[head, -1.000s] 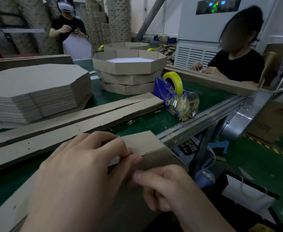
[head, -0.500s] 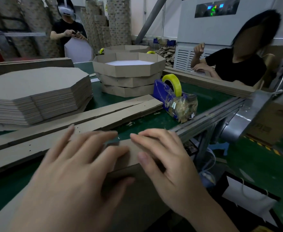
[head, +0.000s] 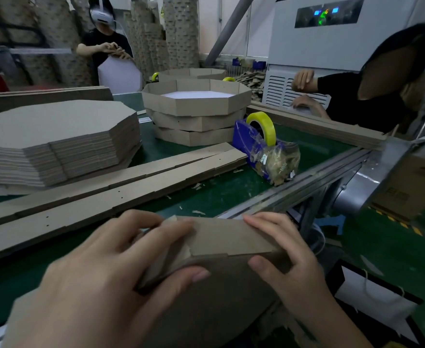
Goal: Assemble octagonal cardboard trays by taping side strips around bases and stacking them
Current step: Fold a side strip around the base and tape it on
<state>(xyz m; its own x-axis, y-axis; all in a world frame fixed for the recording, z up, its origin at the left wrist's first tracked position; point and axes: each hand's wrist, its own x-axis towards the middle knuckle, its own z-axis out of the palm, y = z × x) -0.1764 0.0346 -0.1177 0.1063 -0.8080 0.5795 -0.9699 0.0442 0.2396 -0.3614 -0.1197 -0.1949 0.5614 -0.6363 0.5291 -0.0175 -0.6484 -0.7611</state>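
Green bench (head: 231,189), packing hall: side strip (head: 231,237) being bent at the near edge, both hands on it.

Left hand (head: 110,270) pinches the strip's left part, fingers over the top and thumb under the fold. Right hand (head: 286,249) clamps the right end, fingers on the top edge and thumb on the near face. Judged purpose: holding each side of a score line so the panel creases cleanly into a tray wall. Whether a base lies beneath, cannot tell. Supplies sit within reach: stack of octagonal bases (head: 55,131) far left, loose strips (head: 131,189) lying lengthwise across the middle, tape dispenser (head: 264,144) to the right, probably for one-handed pulls. Finished trays (head: 196,114) are stacked far centre, out of the work zone.
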